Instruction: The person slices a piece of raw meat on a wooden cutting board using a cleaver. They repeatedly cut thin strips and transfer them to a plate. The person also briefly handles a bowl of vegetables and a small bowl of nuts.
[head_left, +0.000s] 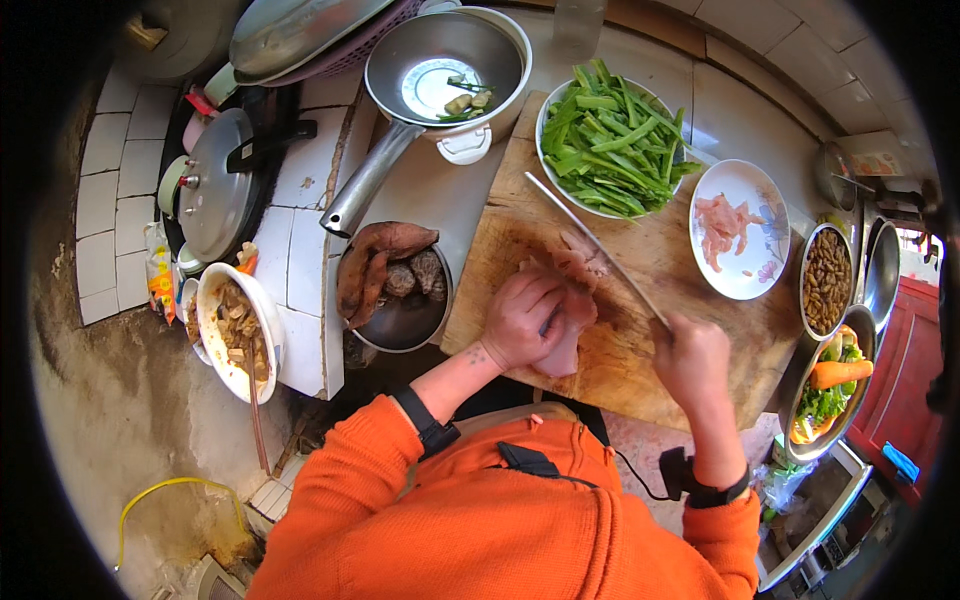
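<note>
A piece of raw pale-pink meat (564, 354) lies on the wooden cutting board (510, 217). My left hand (525, 316) presses on it with bent fingers. In my right hand (694, 360) is the handle of a kitchen knife (600, 251), its long blade reaching up and left across the board. Thin cut slices (581, 251) of the meat lie beside the blade, beyond my left fingers. More meat strips (724, 229) rest on a white flowered plate (742, 281) to the right. At the board's far edge stands a bowl of cut green vegetable stalks (611, 142).
Left of the board, a metal bowl (401, 326) holds sweet potatoes (397, 238) and taro-like roots. Behind it stands a long-handled steel pan (480, 45). A pressure cooker (217, 187) sits far left, above a bowl of food (236, 322). On the right are a bowl of brown pupae-like pieces (826, 279) and a carrot (841, 373).
</note>
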